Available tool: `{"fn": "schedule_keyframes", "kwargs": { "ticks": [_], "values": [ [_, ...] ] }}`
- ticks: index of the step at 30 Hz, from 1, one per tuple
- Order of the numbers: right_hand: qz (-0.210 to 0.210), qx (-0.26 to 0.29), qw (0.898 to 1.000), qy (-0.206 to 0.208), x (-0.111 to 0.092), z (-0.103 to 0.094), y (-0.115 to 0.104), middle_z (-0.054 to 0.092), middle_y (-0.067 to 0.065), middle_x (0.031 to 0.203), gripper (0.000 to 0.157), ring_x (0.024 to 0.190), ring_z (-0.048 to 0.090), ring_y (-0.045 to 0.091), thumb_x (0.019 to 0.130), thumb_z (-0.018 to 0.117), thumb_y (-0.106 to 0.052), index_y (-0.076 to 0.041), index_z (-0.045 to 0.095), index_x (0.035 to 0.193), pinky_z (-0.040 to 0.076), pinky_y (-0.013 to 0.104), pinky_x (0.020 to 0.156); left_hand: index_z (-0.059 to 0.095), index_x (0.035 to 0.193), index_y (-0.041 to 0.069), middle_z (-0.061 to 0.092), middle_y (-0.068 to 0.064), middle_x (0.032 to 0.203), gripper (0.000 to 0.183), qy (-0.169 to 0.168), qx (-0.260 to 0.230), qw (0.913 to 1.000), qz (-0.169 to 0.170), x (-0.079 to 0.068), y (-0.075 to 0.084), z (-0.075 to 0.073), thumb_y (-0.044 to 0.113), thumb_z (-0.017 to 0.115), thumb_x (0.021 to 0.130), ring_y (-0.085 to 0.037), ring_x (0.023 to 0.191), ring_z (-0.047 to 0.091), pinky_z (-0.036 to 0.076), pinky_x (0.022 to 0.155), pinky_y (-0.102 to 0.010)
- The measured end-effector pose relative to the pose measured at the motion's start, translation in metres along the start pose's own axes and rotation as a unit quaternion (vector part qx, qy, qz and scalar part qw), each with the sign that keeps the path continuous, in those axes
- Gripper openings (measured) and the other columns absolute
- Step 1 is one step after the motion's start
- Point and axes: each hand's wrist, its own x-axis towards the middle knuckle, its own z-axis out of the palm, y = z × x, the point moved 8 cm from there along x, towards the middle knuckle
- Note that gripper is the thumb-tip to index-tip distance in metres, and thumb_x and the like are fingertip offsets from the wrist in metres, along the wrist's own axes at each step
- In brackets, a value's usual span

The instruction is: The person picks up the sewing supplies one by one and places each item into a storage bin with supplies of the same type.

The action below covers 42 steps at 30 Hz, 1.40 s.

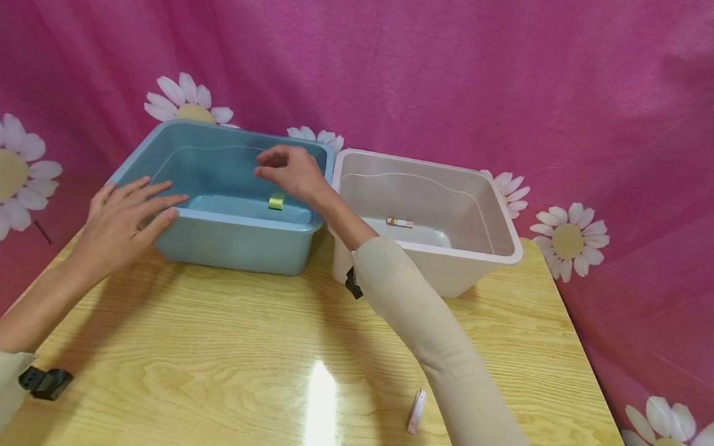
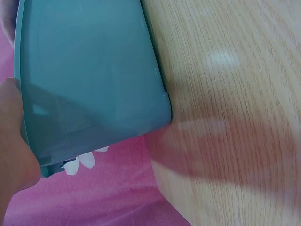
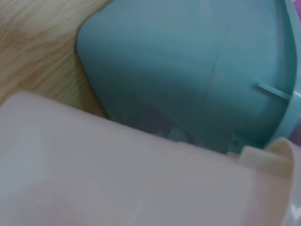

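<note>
My left hand (image 1: 118,222) rests on the front left rim of a blue plastic bin (image 1: 238,245), its fingers spread over the edge. In the left wrist view, that hand (image 2: 14,141) lies along the bin's rim. My right hand (image 1: 294,171) hovers over the right part of the same bin, fingers loosely bent and thumb apart, with nothing visible between them. Below it, inside the bin, is a small yellow-green piece (image 1: 276,202). The right wrist view shows the outer walls of the blue bin (image 3: 188,61) and the beige bin (image 3: 94,165), but no hand.
Right beside the blue bin stands the beige bin (image 1: 426,261), with a small white-and-brown item (image 1: 400,222) on its floor. A slim pinkish-white item (image 1: 417,411) lies on the wooden table (image 1: 223,349) near the front. Behind hangs a pink flowered cloth (image 1: 427,74).
</note>
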Motion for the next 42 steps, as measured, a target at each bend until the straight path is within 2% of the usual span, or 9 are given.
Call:
{"fn": "schedule_keyframes", "kwargs": {
  "ticks": [7, 18, 27, 34, 42],
  "values": [
    [-0.041, 0.014, 0.999, -0.001, -0.012, -0.009, -0.011, 0.072, 0.002, 0.106, 0.026, 0.099, 0.064, 0.012, 0.094, 0.072, -0.015, -0.006, 0.071, 0.118, 0.05, 0.022, 0.081, 0.064, 0.135, 0.011, 0.048, -0.023, 0.146, 0.039, -0.002, 0.0, 1.0, 0.002, -0.001, -0.001, 0.0, 0.033, 0.053, 0.104, -0.043, 0.142, 0.029, 0.004, 0.112, -0.066],
    [-0.076, 0.016, 0.997, -0.021, -0.034, -0.019, -0.022, 0.071, 0.006, 0.108, 0.023, 0.096, 0.066, 0.016, 0.097, 0.067, -0.013, -0.002, 0.07, 0.117, 0.051, 0.024, 0.084, 0.064, 0.135, 0.011, 0.047, -0.022, 0.147, 0.04, -0.003, 0.0, 1.0, 0.002, 0.0, -0.002, 0.0, 0.033, 0.053, 0.104, -0.042, 0.142, 0.029, 0.004, 0.111, -0.066],
    [-0.075, 0.04, 0.996, -0.026, -0.06, -0.031, -0.024, 0.071, 0.003, 0.106, 0.024, 0.097, 0.066, 0.015, 0.096, 0.068, -0.014, -0.005, 0.07, 0.118, 0.051, 0.026, 0.086, 0.064, 0.134, 0.011, 0.049, -0.022, 0.146, 0.04, 0.001, 0.0, 1.0, 0.008, 0.001, 0.0, 0.0, 0.035, 0.052, 0.104, -0.042, 0.141, 0.031, 0.005, 0.111, -0.066],
    [-0.073, 0.076, 0.994, -0.042, -0.087, -0.05, -0.025, 0.069, 0.012, 0.109, 0.022, 0.1, 0.066, 0.023, 0.095, 0.068, -0.009, -0.001, 0.068, 0.115, 0.051, 0.032, 0.089, 0.064, 0.135, 0.011, 0.048, -0.022, 0.146, 0.04, 0.002, -0.002, 0.9999, 0.011, 0.001, 0.0, 0.001, 0.035, 0.051, 0.105, -0.042, 0.142, 0.03, 0.004, 0.111, -0.067],
    [-0.062, 0.079, 0.994, -0.037, -0.122, -0.07, -0.019, 0.068, 0.014, 0.113, 0.026, 0.103, 0.066, 0.023, 0.093, 0.068, -0.004, 0.003, 0.066, 0.118, 0.052, 0.034, 0.089, 0.065, 0.134, 0.011, 0.049, -0.022, 0.145, 0.039, 0.008, 0.003, 0.9999, 0.013, -0.001, 0.002, -0.001, 0.034, 0.053, 0.104, -0.042, 0.141, 0.031, 0.006, 0.111, -0.066]
  ]
}}
